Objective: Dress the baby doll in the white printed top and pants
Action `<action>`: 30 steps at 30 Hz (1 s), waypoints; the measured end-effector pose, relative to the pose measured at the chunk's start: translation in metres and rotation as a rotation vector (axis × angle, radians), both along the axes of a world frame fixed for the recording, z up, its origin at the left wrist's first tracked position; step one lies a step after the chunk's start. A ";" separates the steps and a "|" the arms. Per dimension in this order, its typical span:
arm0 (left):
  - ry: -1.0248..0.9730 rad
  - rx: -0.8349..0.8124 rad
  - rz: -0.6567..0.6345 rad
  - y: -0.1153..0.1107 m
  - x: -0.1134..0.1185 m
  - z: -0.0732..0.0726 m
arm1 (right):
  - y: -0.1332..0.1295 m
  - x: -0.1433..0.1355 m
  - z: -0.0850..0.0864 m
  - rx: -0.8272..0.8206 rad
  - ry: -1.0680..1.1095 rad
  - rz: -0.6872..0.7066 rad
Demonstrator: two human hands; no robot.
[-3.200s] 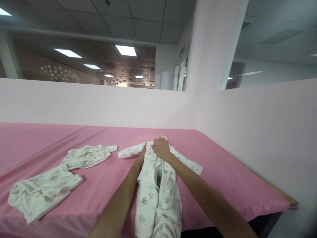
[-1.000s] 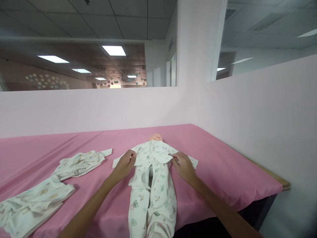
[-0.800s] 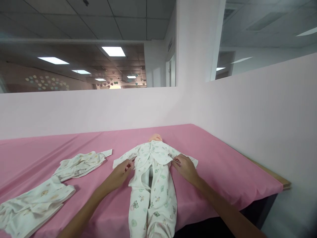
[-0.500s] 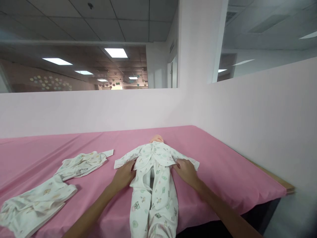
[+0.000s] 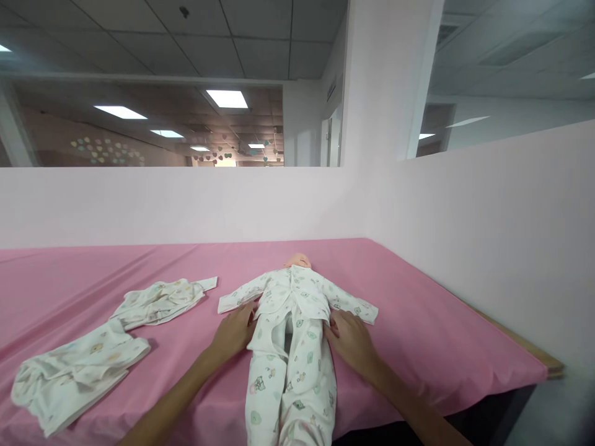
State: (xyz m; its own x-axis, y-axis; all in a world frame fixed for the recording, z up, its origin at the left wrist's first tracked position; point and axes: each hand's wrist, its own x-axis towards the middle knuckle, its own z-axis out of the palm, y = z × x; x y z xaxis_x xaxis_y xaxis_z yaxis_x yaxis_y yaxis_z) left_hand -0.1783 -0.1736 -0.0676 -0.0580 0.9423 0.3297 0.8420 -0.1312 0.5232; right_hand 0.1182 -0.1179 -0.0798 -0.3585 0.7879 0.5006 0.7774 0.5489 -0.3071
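Note:
A baby doll point(image 5: 300, 260) lies on its back on the pink sheet, dressed in a white printed baby top point(image 5: 290, 288) with its sleeves spread out. White printed baby pants point(image 5: 307, 359) cover its legs, with a gap showing at the crotch. My left hand point(image 5: 237, 325) is closed at the left side of the waist, fingertips on the pants just by the top's hem. On the opposite side my right hand point(image 5: 349, 334) pinches the pants' waist edge, thumb and fingers together. Part of the fingertips of both hands is hidden by the cloth.
A second set of white printed baby clothes point(image 5: 83, 365) lies crumpled to the left on the pink sheet point(image 5: 400, 310). White walls point(image 5: 186, 204) with windows bound the table at the back and right. A wooden edge point(image 5: 520, 341) shows at the right.
My right hand has slipped slightly down from the top's hem to the side of the pants. The left hand stays at the waist. The view has shifted a little to the left.

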 end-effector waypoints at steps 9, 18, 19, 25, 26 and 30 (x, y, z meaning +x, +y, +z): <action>-0.128 0.193 -0.043 -0.004 -0.006 0.024 | -0.018 0.011 -0.006 0.093 -0.074 0.118; 0.023 0.362 -0.258 -0.010 0.032 0.040 | -0.020 -0.033 0.033 0.368 0.090 0.204; 0.061 0.371 -0.297 -0.012 0.033 0.040 | -0.022 -0.037 0.034 0.366 0.112 0.237; 0.156 0.296 -0.528 -0.025 0.024 0.040 | -0.035 -0.040 0.030 0.309 -0.006 0.435; 0.132 0.272 -0.531 -0.026 0.023 0.041 | -0.037 -0.039 0.030 0.282 -0.011 0.453; -0.077 0.143 -0.453 -0.026 0.020 0.047 | -0.036 -0.035 0.033 0.145 0.159 0.449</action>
State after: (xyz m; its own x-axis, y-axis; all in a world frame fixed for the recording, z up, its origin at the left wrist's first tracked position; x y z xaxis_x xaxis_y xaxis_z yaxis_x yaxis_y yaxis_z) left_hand -0.1586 -0.1999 -0.0202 0.3189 0.8237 0.4688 0.6429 -0.5514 0.5316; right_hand 0.0835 -0.1544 -0.0468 -0.5570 0.4911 0.6698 0.4042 0.8648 -0.2979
